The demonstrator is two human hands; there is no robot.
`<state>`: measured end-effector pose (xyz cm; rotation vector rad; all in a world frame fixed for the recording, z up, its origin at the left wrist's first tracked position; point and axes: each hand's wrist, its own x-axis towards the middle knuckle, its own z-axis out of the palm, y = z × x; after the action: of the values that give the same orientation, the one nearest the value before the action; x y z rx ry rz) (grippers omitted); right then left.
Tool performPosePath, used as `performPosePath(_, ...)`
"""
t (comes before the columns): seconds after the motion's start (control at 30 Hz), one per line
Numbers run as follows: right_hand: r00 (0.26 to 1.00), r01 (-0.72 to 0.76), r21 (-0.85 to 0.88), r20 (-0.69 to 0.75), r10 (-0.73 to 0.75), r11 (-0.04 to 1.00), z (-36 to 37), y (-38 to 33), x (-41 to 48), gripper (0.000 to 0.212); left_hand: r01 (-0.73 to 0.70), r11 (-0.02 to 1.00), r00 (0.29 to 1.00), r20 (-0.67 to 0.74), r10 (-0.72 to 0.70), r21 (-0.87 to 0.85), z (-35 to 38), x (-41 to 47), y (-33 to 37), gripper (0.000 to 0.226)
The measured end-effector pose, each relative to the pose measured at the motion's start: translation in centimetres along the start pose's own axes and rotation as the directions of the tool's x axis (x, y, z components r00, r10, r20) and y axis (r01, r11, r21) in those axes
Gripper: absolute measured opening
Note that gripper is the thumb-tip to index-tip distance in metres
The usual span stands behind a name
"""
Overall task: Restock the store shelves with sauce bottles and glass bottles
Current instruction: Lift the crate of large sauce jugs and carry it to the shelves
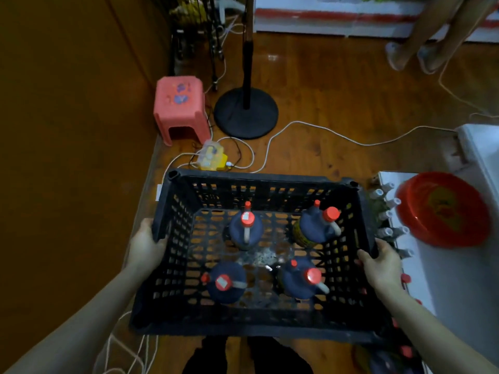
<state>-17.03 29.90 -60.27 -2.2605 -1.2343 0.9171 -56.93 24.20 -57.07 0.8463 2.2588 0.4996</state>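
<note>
Chiefly at risk: four sauce bottles (245, 228) stand loose and apart on the bottom of the crate (259, 178), so a tilt or a jolt could slide them together or knock one over.
Likely cause: the load hangs from two side rims only, and an uneven lift by either hand would tip it.
Second hazard: white cables (270, 147) loop across the wooden floor just ahead, and more lie near the feet, where a step could snag.
Bottles and hands: all four sit inside the crate, lower than the hands and between them, touched by neither.
Left hand (147, 247): wrapped over the left rim, fingers hooked inside it.
Right hand (380, 265): clasping the right rim, thumb on top.
Crate: black and slatted, seemingly carried in front of the body above the floor.
Right side: a white shelf (445, 279) with a row of small white-capped bottles (388, 209) just beside the crate, and a red bowl (442, 209) further in.
Further out: a pink stool (179, 109), a round stand base (245, 113) and a yellow power strip (212, 159).
</note>
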Motion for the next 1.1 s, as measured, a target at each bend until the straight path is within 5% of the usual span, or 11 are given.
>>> performPosePath(0.53, 0.994, 0.060, -0.022, -0.094, -0.062, 0.998, 22.1, 9.8, 15.4, 0.034, -0.140, 0.990, 0.990, -0.028, 0.141, 0.033, 19.2, 23.1, -10.6, 0.033)
performPosePath(1.1, 0.970, 0.199, -0.031, -0.134, -0.202, 0.979, 25.5, 9.1, 21.4, 0.007, -0.274, 0.945, 0.947, -0.119, 0.297, 0.179, 22.0, 30.4, -10.2, 0.019)
